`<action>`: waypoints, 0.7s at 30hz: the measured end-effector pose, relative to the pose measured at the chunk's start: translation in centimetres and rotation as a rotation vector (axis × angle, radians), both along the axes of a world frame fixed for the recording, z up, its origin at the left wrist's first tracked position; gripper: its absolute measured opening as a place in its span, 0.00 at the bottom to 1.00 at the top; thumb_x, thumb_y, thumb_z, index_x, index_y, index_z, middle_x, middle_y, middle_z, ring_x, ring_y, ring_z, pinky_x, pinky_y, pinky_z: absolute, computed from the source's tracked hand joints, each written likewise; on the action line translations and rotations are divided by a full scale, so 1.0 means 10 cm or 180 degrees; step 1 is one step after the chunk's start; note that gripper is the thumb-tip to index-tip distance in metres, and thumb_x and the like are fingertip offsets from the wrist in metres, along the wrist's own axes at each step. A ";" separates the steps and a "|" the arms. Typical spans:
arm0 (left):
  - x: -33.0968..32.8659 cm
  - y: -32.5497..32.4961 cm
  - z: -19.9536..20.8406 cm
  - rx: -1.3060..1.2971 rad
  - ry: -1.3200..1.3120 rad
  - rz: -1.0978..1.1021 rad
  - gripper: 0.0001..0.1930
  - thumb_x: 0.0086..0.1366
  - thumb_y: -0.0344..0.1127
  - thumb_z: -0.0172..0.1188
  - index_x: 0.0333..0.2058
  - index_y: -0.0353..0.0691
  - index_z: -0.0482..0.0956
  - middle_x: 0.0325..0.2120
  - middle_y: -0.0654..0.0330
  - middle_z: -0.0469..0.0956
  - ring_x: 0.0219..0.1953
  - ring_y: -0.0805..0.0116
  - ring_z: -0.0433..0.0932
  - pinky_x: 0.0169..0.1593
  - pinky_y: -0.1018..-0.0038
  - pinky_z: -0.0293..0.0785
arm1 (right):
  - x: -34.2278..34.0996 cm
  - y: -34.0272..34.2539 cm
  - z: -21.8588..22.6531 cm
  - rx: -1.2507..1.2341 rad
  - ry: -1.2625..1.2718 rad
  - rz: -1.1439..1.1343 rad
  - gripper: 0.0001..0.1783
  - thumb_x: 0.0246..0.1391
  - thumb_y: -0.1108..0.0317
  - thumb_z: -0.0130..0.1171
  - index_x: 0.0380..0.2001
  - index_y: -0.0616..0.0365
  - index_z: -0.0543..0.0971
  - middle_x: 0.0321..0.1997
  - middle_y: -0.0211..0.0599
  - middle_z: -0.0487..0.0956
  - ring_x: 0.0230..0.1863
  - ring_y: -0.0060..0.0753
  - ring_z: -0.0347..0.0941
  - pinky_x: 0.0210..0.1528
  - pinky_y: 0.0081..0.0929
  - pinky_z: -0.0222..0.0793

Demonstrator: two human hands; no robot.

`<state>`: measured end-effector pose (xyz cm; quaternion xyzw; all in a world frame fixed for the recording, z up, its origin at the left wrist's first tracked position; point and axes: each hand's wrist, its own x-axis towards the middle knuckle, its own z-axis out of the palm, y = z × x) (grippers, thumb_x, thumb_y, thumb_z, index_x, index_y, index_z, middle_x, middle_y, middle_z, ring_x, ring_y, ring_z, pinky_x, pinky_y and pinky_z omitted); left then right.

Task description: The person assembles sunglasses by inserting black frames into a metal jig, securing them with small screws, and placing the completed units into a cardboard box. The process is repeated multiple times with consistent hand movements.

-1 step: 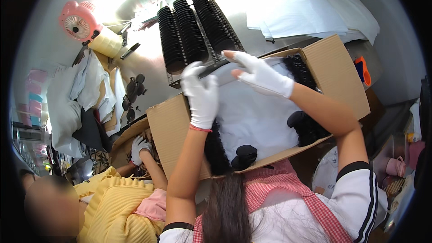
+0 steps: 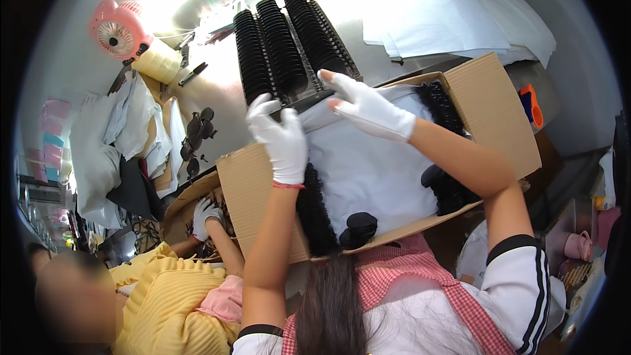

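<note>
My white-gloved left hand [image 2: 281,141] is raised over the near left corner of a black rack [image 2: 305,101], its fingers bent but apart. My right hand [image 2: 374,110], gloved with bare thumb and fingertip, reaches toward the rack's near right corner, open. Whether either hand touches the rack is hard to tell. Rows of thin black discs [image 2: 279,46] stand on edge in the rack. Beneath my hands is an open cardboard box [image 2: 253,187] holding a white sheet [image 2: 374,164]. Dark packed rows [image 2: 319,213] line its sides, and a short black stack [image 2: 359,229] lies at its near edge.
White paper sheets [image 2: 440,23] lie at the back right. Loose dark round lenses [image 2: 197,135], a marker [image 2: 192,74] and a pink fan [image 2: 117,36] are at left. A co-worker's gloved hand [image 2: 205,217] is in a neighbouring box. An orange-handled tool [image 2: 532,106] lies at right.
Both my hands have shifted slightly left, and the left hand's fingers have spread a little. The rack and box look nearly the same.
</note>
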<state>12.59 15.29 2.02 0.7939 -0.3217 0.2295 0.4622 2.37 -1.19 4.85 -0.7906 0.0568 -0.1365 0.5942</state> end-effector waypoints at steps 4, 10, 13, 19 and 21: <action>0.65 0.17 -0.18 -0.0505 0.0839 0.1029 0.24 0.62 0.24 0.57 0.55 0.26 0.60 0.52 0.42 0.67 0.55 0.48 0.69 0.62 0.58 0.63 | 0.71 0.18 0.01 0.0250 0.0666 -0.0445 0.46 0.58 0.65 0.58 0.72 0.68 0.48 0.73 0.59 0.59 0.69 0.41 0.62 0.69 0.32 0.58; 0.98 0.24 -0.46 -0.0529 0.2466 -0.0371 0.23 0.69 0.32 0.50 0.60 0.26 0.62 0.51 0.44 0.73 0.53 0.60 0.75 0.58 0.69 0.69 | 1.01 0.18 -0.09 0.0015 0.0489 -0.0744 0.45 0.44 0.67 0.68 0.65 0.66 0.61 0.57 0.53 0.73 0.57 0.40 0.72 0.61 0.30 0.67; 0.98 0.27 -0.51 -0.0667 0.2401 -0.0577 0.22 0.67 0.26 0.45 0.59 0.26 0.63 0.51 0.50 0.72 0.53 0.66 0.73 0.59 0.71 0.68 | 1.07 0.02 -0.16 -0.0356 0.0479 -0.0446 0.42 0.43 0.66 0.74 0.60 0.65 0.67 0.59 0.49 0.73 0.60 0.39 0.70 0.64 0.30 0.64; 0.99 0.28 -0.56 -0.0552 0.2241 -0.0510 0.22 0.70 0.32 0.47 0.60 0.30 0.62 0.54 0.48 0.72 0.56 0.61 0.72 0.61 0.69 0.67 | 1.23 -0.12 -0.13 -0.0865 0.0518 0.0059 0.35 0.47 0.70 0.70 0.58 0.62 0.67 0.57 0.54 0.74 0.59 0.43 0.71 0.63 0.29 0.64; 1.00 0.27 -0.59 -0.0704 0.2394 -0.0608 0.22 0.72 0.35 0.47 0.61 0.32 0.61 0.54 0.47 0.72 0.56 0.59 0.73 0.60 0.68 0.67 | 1.24 -0.07 -0.14 -0.1175 0.0359 -0.0034 0.34 0.49 0.72 0.67 0.60 0.54 0.67 0.55 0.53 0.75 0.55 0.44 0.74 0.60 0.30 0.68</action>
